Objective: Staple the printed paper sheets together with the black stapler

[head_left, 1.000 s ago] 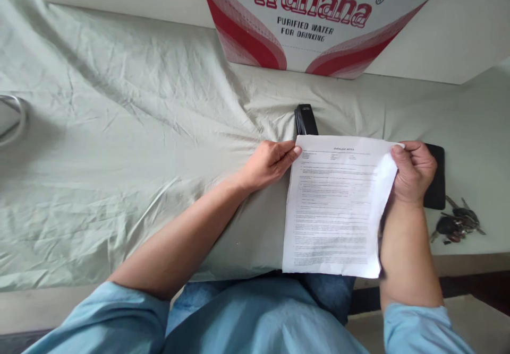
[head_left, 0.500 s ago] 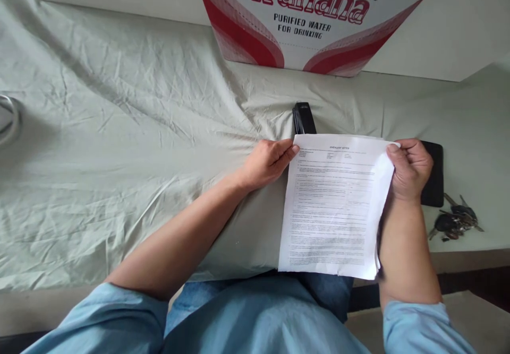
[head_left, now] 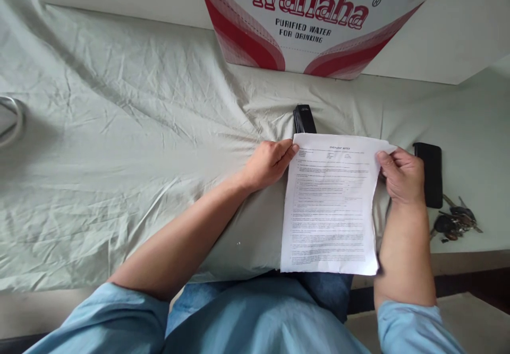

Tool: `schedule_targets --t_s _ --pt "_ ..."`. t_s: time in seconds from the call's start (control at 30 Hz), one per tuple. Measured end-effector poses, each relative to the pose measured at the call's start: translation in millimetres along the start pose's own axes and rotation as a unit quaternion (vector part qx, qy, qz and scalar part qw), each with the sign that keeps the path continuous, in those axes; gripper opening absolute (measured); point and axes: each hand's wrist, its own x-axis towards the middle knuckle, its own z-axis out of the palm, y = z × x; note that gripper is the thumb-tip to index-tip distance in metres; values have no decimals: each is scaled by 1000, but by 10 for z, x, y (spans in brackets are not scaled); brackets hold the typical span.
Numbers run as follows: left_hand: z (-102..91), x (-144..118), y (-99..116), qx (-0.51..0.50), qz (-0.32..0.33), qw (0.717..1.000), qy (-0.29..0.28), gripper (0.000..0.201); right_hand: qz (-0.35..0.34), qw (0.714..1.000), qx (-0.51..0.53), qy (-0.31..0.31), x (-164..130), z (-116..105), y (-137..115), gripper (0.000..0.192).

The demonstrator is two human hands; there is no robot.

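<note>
Printed paper sheets [head_left: 330, 210], headed "Overleaf Notes", hang between my two hands in front of me, the lower edge over my lap. My left hand [head_left: 270, 163] pinches the upper left corner between thumb and fingers. At the upper right edge, my right hand [head_left: 403, 172] is closed on the paper, thumb on top. Just beyond the top edge lies a black stapler [head_left: 305, 119], its near end hidden behind the paper. How many sheets there are I cannot tell.
A Wahaha water carton [head_left: 319, 35] stands at the back of the cloth-covered table [head_left: 139, 147]. Right of my right hand lie a black phone [head_left: 432, 176] and a bunch of keys [head_left: 456, 221]. A rounded metallic object [head_left: 10, 120] is cut off at the left edge.
My right hand has shifted a little left along the paper, uncovering more of the phone. The right edge of the sheets has moved inward; my left hand stays nearly still.
</note>
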Motion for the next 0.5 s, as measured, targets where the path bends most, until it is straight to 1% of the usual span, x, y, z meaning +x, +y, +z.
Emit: schedule_targets --t_s 0.07,0.13,0.2,0.23,0.3,0.37,0.5 --pt "-7 -3 21 -3 4 1000 1 42 -1 1000 19 -23 -45 -17 -25 49" --pt "-17 -11 42 -11 4 1000 -1 42 3 999 43 -32 -71 -20 -44 45" --pt "-26 -24 58 -27 -8 1000 7 43 16 997 58 -48 -79 -24 -54 42" --pt "-27 -29 63 -36 -17 999 11 42 24 996 57 -60 -78 -29 -57 42" --pt "-25 -36 64 -40 -30 999 18 33 32 995 44 -83 -74 -44 -57 41" --pt "-15 -35 55 -24 -33 999 15 24 34 994 30 -102 -70 -57 -55 43" --pt "25 -28 21 38 -28 999 -6 22 31 995 27 -90 -63 -69 -56 49"
